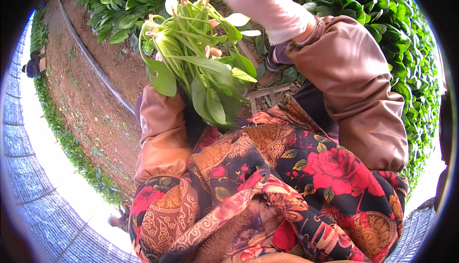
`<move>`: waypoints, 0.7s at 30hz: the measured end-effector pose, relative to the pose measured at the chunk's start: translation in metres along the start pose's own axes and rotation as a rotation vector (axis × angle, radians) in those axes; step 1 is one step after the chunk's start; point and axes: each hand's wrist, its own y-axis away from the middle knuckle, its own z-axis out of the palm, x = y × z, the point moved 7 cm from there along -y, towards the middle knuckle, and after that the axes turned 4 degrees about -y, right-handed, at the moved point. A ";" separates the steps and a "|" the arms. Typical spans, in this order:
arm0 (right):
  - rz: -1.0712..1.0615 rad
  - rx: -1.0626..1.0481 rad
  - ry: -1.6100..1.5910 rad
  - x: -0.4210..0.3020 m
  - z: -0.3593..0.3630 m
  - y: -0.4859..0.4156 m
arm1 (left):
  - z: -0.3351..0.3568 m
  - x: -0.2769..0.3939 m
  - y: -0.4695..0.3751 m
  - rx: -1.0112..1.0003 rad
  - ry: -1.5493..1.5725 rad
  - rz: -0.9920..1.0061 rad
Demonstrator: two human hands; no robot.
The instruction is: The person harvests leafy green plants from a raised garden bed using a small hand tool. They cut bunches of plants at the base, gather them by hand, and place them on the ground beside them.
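Note:
A bunch of leafy greens that looks like spinach (200,62) is in my left hand (215,52). Its cut root ends point up and away, and its broad leaves hang towards my lap. Only some fingertips of that hand show between the stems; leaves hide the rest. My right hand (265,10), in a pale glove, is up at the top edge, just beyond and right of the root ends. It is blurred and partly cut off, so what its fingers do is unclear. Brown sleeve covers (351,72) reach over both forearms.
Dense green plants (391,44) grow ahead and along the right. A grey hose (88,53) runs over bare soil (89,94) on the left. A wooden frame piece (267,92) lies near my shoe (274,60). Another person (32,65) is far left.

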 end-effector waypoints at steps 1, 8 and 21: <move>0.074 -0.010 0.055 0.008 -0.009 -0.003 | 0.000 0.000 0.000 -0.001 0.001 -0.002; 0.180 -0.229 0.220 0.000 -0.016 0.009 | -0.003 0.005 0.004 0.005 -0.005 0.015; 0.447 -0.458 0.036 -0.032 0.011 0.041 | -0.006 0.013 0.020 0.044 -0.014 0.043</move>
